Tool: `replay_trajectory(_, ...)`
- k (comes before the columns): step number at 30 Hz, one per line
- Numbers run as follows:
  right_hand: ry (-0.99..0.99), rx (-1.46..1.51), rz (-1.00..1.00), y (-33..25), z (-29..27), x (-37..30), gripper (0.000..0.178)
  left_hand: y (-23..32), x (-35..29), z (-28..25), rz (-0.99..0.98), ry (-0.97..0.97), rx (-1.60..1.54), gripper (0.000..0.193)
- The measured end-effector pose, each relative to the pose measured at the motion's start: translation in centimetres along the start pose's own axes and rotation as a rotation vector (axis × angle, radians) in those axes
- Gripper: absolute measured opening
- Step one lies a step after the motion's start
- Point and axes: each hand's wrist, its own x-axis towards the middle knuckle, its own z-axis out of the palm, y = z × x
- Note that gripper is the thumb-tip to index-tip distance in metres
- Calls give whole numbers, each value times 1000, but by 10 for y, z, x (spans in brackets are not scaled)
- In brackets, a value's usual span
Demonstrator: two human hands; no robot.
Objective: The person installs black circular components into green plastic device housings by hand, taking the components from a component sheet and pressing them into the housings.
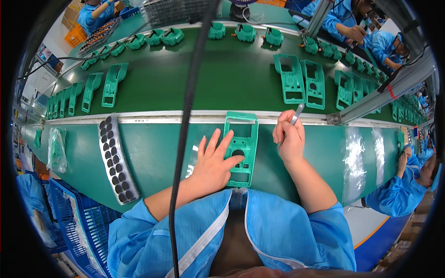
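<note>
A green plastic housing [242, 139] with a rectangular window and a round hole lies flat on the green workbench [153, 153] in front of me. My left hand [214, 160] rests on its left side, fingers spread, thumb near a small black round part [238, 153] in the hole. My right hand [289, 136] is just right of the housing, closed around a thin silver tool [297, 114] that points up and away.
A long grey tray of black round parts [115, 160] lies at my left. Behind runs a conveyor belt [222, 78] carrying several green housings [291, 78]. A black cable [185, 125] hangs down the middle. Blue crates [79, 222] stand lower left. Other workers in blue sit right and far back.
</note>
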Motion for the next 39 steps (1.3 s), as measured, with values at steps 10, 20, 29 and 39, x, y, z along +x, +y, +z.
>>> replay_trajectory(10,-360,-1292,274,-22,43,-52,35,-19,-15,-21,-151,266,-40,64)
replay_trajectory(20,-59,-1094,6,20,22,28,36,-47,-31,-36,-302,-41,148,83)
replay_trajectory(29,50,-382,286,21,20,37,30,-48,-28,-44,-519,208,-533,107)
replay_trajectory(39,-154,301,562,24,41,-12,39,-47,-25,6,-583,112,-1585,106)
